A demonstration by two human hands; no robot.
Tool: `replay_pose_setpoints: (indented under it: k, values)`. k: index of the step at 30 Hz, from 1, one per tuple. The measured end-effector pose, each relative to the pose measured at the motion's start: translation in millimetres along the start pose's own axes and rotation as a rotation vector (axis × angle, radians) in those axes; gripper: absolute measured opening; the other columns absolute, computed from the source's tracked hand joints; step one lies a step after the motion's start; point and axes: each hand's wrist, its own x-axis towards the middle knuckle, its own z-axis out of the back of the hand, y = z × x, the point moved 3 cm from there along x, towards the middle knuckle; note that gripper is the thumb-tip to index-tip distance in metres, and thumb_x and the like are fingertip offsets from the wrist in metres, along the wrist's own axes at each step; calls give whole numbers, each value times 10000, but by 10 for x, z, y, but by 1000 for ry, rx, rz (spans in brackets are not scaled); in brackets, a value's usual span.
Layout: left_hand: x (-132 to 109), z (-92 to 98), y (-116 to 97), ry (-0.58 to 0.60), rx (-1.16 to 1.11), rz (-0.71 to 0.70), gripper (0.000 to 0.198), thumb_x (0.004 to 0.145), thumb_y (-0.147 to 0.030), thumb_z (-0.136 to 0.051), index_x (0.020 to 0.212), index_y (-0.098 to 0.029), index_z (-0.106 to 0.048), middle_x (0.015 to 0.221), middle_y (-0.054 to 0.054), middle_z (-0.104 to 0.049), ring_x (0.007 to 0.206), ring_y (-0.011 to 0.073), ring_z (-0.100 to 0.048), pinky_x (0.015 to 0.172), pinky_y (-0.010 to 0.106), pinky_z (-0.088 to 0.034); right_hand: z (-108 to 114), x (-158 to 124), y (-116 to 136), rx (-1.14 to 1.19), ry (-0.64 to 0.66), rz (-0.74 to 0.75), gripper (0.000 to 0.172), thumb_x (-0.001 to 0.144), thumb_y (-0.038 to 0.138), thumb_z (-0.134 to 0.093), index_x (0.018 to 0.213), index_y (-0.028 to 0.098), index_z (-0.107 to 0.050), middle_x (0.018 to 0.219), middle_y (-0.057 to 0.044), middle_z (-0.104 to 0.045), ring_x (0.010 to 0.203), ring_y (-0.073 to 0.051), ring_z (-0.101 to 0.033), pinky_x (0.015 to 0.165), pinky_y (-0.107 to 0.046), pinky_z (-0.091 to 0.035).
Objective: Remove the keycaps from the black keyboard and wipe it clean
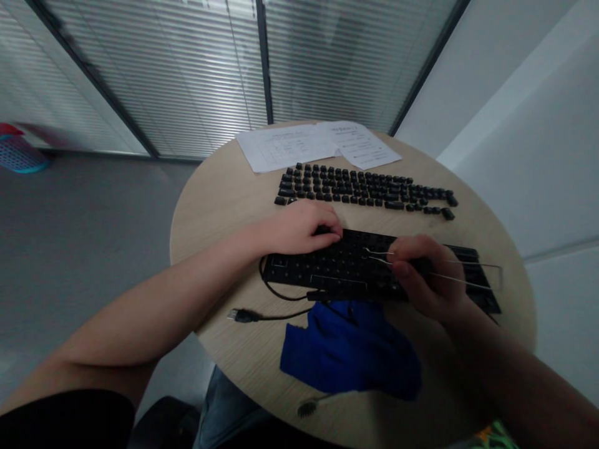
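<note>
A black keyboard (346,265) stripped of its keycaps lies across the round table. My left hand (304,226) rests over its far left part, fingers curled and thumb bent in, holding the board. In my right hand (428,274) a wire keycap puller (472,280) is gripped, its long loop sticking out to the right. The puller's two thin tips reach the middle of the keyboard; whether they touch it I cannot tell. Beyond the keyboard, loose black keycaps (346,186) are laid out in rows.
Printed papers (294,146) lie at the table's (206,199) far edge. Nearer me are a blue cloth (350,355), a small brush (307,408) and the keyboard's cable with its USB plug (243,315). A basket (21,149) stands on the floor at left.
</note>
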Motion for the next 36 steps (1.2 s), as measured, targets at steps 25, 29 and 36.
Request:
replay_pose_setpoints:
  k: [25, 29, 36]
  values:
    - [-138, -85, -564, 444, 153, 64, 118, 783, -148, -672, 680, -204, -652, 747, 5, -673, 650, 162, -630, 599, 286, -470, 243, 134, -74, -213, 10, 23, 250, 995, 394, -581, 810, 228, -607, 653, 4, -620, 549, -138, -546, 526, -286, -392]
    - [-111, 165, -369, 272, 47, 135, 78, 797, -181, -605, 720, -190, -607, 743, -1, -621, 650, 132, -574, 614, 252, -442, 302, 82, -123, -175, -118, 4, 373, 1060, 478, -460, 837, 237, -636, 685, -18, -626, 608, -168, -576, 583, -324, -426]
    - [-123, 273, -20, 49, -150, 306, 194, 905, -341, -579, 811, -179, -631, 689, -25, -597, 616, 112, -535, 566, 223, -408, 342, 109, -157, -299, -366, 59, 474, 1104, 403, -301, 899, 232, -693, 871, -82, -660, 868, -251, -628, 802, -425, -481]
